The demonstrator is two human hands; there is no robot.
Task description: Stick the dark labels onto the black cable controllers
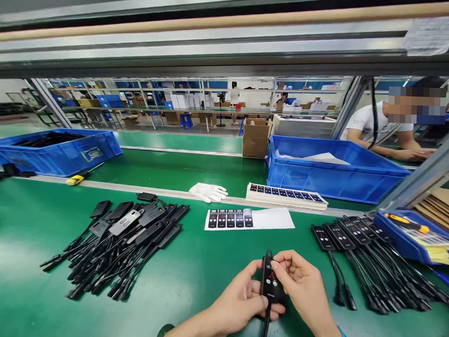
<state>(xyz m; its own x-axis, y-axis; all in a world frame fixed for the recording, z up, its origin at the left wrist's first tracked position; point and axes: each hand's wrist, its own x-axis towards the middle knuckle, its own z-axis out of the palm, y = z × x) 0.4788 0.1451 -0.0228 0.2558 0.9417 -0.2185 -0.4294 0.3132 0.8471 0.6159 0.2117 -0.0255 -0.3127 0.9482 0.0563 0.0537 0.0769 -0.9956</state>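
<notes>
Head view: a black controller (271,289) is held upright above the green bench (194,275), near its front edge, with its cables hanging down. It is gripped by the left hand (244,298), the thumb being laid across its lower end and the fingers closed around its side and back. The upper right of its face is touched by the thumb of the right hand (299,284); the other fingers are curled, and whether anything is pinched by them cannot be told. To the left, a pile of unlabelled controllers (151,215) is spread; to the right, labelled controllers (355,232) are laid in a row, cables toward the front. Beyond the hands, a partly used label sheet (272,220) is placed just before a stack of sheets (287,202) and a white glove (207,191).
</notes>
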